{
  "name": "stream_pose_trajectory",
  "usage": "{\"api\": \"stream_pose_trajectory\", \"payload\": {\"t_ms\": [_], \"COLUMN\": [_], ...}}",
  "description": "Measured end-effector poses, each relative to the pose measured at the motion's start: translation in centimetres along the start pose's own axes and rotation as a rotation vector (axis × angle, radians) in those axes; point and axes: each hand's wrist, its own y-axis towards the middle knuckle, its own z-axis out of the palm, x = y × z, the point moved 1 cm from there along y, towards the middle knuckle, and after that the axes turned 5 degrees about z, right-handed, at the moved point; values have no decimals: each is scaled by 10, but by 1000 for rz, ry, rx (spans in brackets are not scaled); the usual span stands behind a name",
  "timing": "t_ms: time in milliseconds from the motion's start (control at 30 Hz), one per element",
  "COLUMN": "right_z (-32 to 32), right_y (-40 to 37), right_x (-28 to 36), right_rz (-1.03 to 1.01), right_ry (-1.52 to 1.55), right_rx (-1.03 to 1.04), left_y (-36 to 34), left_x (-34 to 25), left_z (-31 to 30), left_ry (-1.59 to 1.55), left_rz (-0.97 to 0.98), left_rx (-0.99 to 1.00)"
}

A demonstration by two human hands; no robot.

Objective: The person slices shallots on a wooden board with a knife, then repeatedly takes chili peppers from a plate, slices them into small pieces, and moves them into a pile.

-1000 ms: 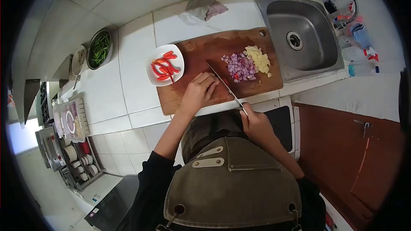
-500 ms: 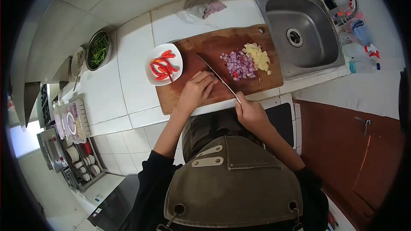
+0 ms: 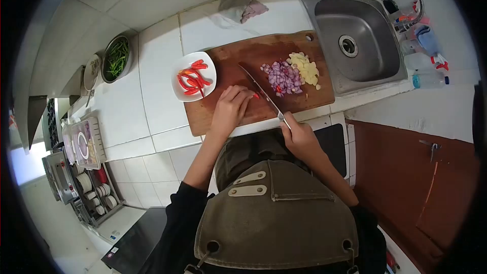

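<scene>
My right hand (image 3: 298, 133) is closed round the handle of a kitchen knife (image 3: 262, 90), whose blade slants up and left over the wooden cutting board (image 3: 228, 53). A red chili (image 3: 255, 95) pokes out past the fingertips of my left hand (image 3: 231, 106), whose curled fingers hold it down on the board, just left of the blade. Right of the knife lie a heap of chopped shallots (image 3: 284, 77) and a heap of sliced garlic (image 3: 305, 68). A white bowl (image 3: 177, 78) with several red chilies (image 3: 193, 78) overlaps the board's left edge.
A steel sink (image 3: 373, 45) adjoins the board on the right, with bottles (image 3: 428, 62) beyond it. A bowl of green chilies (image 3: 117, 58) and a plastic container (image 3: 87, 142) stand on the left. A cloth (image 3: 252, 10) lies by the back wall.
The knife and my right hand have shifted slightly right, away from my left hand. My left hand has drawn back a little left, and the chili's red end now shows.
</scene>
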Motion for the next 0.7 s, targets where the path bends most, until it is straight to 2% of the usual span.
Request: {"api": "stream_pose_trajectory", "payload": {"t_ms": [167, 433, 567, 633, 700], "right_z": [-4, 0, 11, 10, 11], "right_y": [-9, -8, 14, 21, 19], "right_x": [4, 10, 14, 13, 6], "right_rz": [-50, 9, -40, 93, 60], "right_ry": [-133, -67, -78, 13, 13], "right_rx": [-29, 38, -41, 57, 44], "left_y": [4, 4, 4, 4, 4], "left_x": [-2, 0, 4, 2, 2], "left_z": [3, 3, 3, 0, 0], "left_ry": [-96, -92, -102, -74, -47], "left_rz": [-25, -23, -3, 12, 24], "left_rx": [-3, -2, 12, 28, 17]}}
